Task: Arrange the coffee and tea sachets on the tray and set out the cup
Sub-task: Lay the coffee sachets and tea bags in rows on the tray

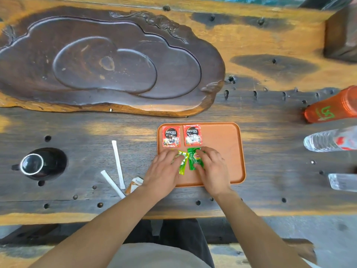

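Observation:
An orange tray (228, 144) lies on the wooden table. Two red coffee sachets (171, 136) (192, 135) sit side by side along its far left edge. Below them lie a yellow-green tea sachet (182, 163) and a darker green tea sachet (194, 158). My left hand (163, 172) presses fingertips on the yellow-green one. My right hand (212, 167) rests fingers on the darker green one. A black cup (31, 164) with a white rim stands on a black saucer far left of the tray.
Two white stick sachets (118, 163) (113, 184) and a small orange-white sachet (134, 186) lie left of the tray. A large carved dark wooden tea board (108, 60) fills the far left. An orange bottle (332, 107) and clear bottles (328, 140) lie at right.

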The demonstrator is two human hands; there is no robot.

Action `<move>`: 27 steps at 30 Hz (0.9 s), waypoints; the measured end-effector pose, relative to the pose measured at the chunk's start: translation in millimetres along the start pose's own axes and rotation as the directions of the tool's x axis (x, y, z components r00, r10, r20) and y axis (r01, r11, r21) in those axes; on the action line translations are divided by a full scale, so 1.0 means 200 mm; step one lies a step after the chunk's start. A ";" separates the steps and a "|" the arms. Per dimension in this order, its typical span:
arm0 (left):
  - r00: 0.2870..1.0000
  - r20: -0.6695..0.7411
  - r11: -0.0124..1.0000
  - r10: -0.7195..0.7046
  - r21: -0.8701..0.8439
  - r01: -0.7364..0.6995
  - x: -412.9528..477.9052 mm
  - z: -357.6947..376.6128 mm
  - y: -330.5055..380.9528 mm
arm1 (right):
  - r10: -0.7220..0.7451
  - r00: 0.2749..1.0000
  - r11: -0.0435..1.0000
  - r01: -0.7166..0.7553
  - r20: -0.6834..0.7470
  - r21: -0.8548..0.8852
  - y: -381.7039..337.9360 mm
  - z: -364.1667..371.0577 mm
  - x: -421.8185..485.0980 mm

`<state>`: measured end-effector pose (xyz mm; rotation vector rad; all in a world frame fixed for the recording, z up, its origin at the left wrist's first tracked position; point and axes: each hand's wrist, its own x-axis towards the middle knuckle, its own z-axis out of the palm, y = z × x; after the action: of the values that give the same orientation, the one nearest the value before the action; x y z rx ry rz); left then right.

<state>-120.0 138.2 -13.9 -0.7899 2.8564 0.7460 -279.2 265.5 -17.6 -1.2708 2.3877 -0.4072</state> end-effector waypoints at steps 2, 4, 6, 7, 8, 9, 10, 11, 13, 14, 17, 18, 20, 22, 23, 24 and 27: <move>0.998 0.033 0.998 0.062 0.016 -0.063 -0.01 0.04 -0.02 | -0.010 0.999 1.000 0.010 0.048 0.001 0.01 0.01 -0.01; 0.997 0.063 0.999 0.038 0.031 -0.041 -0.01 0.06 -0.04 | -0.001 0.997 1.000 0.002 0.080 -0.006 0.02 0.03 0.00; 0.998 0.070 0.998 -0.010 0.054 0.007 -0.02 0.06 -0.04 | 0.003 0.996 1.000 -0.001 0.094 -0.021 0.01 0.04 0.00; 0.997 0.066 0.998 -0.038 0.056 0.034 -0.02 0.06 -0.03 | 0.002 0.995 1.000 0.000 0.098 -0.030 0.01 0.05 0.00; 0.996 0.060 0.997 -0.061 0.053 0.058 -0.03 0.06 -0.02 | 0.004 0.995 0.999 0.000 0.102 -0.037 0.00 0.05 0.00; 0.995 0.056 0.996 -0.078 0.052 0.075 -0.03 0.06 -0.02 | 0.005 0.995 0.999 -0.001 0.103 -0.042 -0.01 0.05 0.00; 0.994 0.056 0.995 -0.091 0.053 0.088 -0.04 0.06 -0.01 | 0.008 0.995 0.999 -0.003 0.104 -0.046 -0.01 0.06 0.00; 0.993 0.055 0.994 -0.103 0.051 0.100 -0.04 0.06 -0.01 | 0.011 0.994 0.999 -0.006 0.106 -0.050 -0.02 0.06 0.00; 0.991 0.054 0.992 -0.119 0.039 0.117 -0.04 0.07 0.00 | 0.015 0.994 0.999 -0.009 0.108 -0.053 -0.02 0.06 0.00; 0.991 0.052 0.992 -0.122 0.034 0.120 -0.03 0.07 0.00 | 0.014 0.994 0.998 -0.008 0.109 -0.055 -0.01 0.06 0.00; 0.989 0.052 0.991 -0.135 0.014 0.135 -0.02 0.06 0.01 | 0.009 0.995 0.998 -0.003 0.104 -0.056 -0.01 0.06 0.00; 0.989 0.053 0.990 -0.141 0.006 0.141 -0.02 0.06 0.01 | 0.008 0.995 0.998 -0.002 0.103 -0.055 -0.01 0.06 0.00; 0.988 0.045 0.989 -0.145 -0.020 0.146 -0.03 0.05 0.02 | 0.007 0.995 0.999 -0.002 0.096 -0.052 -0.02 0.05 0.00; 0.991 0.019 0.988 -0.136 -0.066 0.137 -0.05 0.02 0.02 | -0.007 0.997 0.999 0.011 0.077 -0.052 -0.03 0.05 -0.01; 0.992 0.000 0.987 -0.129 -0.098 0.129 -0.06 0.00 0.01 | -0.021 0.998 0.998 0.024 0.060 -0.051 -0.05 0.05 -0.02; 0.991 -0.019 0.982 -0.133 -0.135 0.129 -0.09 -0.03 -0.01 | -0.042 0.998 0.998 0.043 0.038 -0.047 -0.08 0.04 -0.03; 0.970 -0.058 0.947 -0.237 -0.235 0.218 -0.20 -0.10 -0.14 | -0.122 0.992 0.992 0.122 -0.022 -0.022 -0.22 0.06 -0.08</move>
<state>-70.2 126.0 0.4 -1.1856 2.7152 1.0398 -233.7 254.5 -5.4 -1.4337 2.3470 -0.4366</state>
